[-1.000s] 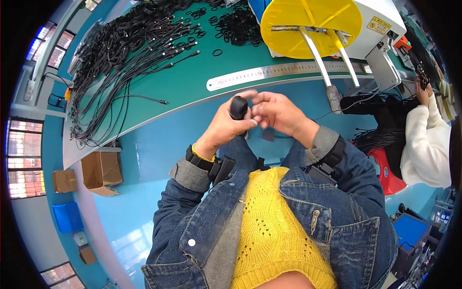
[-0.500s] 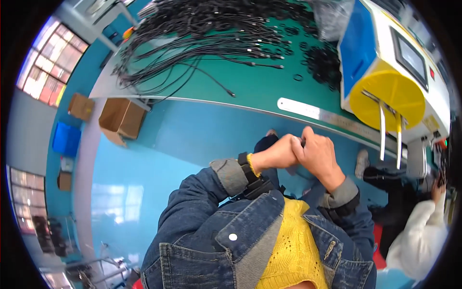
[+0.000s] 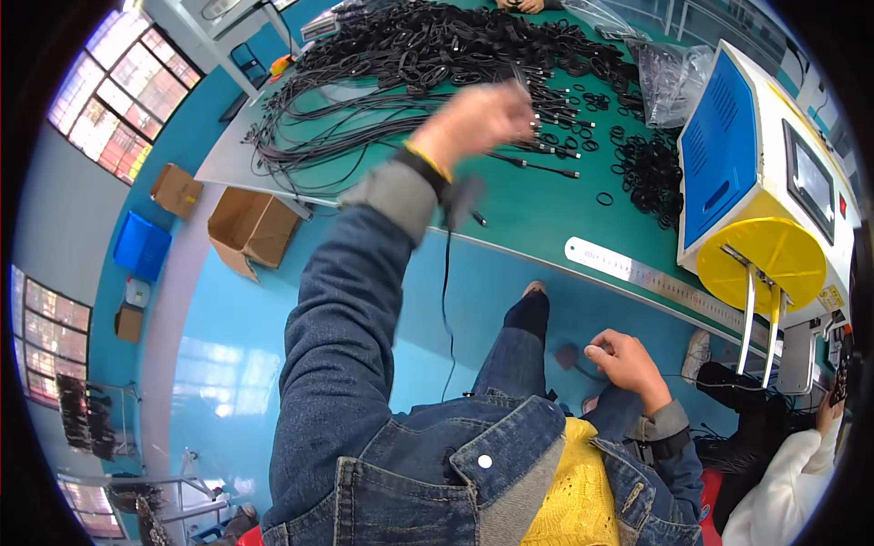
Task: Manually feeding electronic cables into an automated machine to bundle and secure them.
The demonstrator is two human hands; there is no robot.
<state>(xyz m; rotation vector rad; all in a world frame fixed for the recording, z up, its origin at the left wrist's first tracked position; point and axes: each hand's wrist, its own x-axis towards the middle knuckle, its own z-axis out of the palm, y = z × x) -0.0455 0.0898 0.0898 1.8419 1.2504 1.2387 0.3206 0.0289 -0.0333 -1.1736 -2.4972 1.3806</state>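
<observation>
My left hand [image 3: 478, 118] reaches over the table at the near side of a heap of black cables [image 3: 437, 50]. Motion smears its fingers, so what they hold, if anything, is unclear. A dark strap with a blurred block [image 3: 464, 202] sits at that wrist, and a thin black cord [image 3: 449, 318] hangs from it. Lower right, my right hand [image 3: 628, 364] hovers in front of the table edge, above my leg. Its fingers are curled in with the thumb close against them; whatever lies inside is hidden. Straightened cables with metal plugs [image 3: 546, 168] lie below the left hand.
Black rings [image 3: 646, 173] lie in a pile beside a white and blue machine [image 3: 728, 146] with a yellow disc and two prongs. A steel ruler [image 3: 628, 268] runs along the table edge. Another person in white [image 3: 792, 473] sits at right; cardboard box [image 3: 250, 227] on the floor.
My hands were together in front of the table edge. The left has swung up and forward over the cables; the right has dropped slightly lower. The view has shifted.
</observation>
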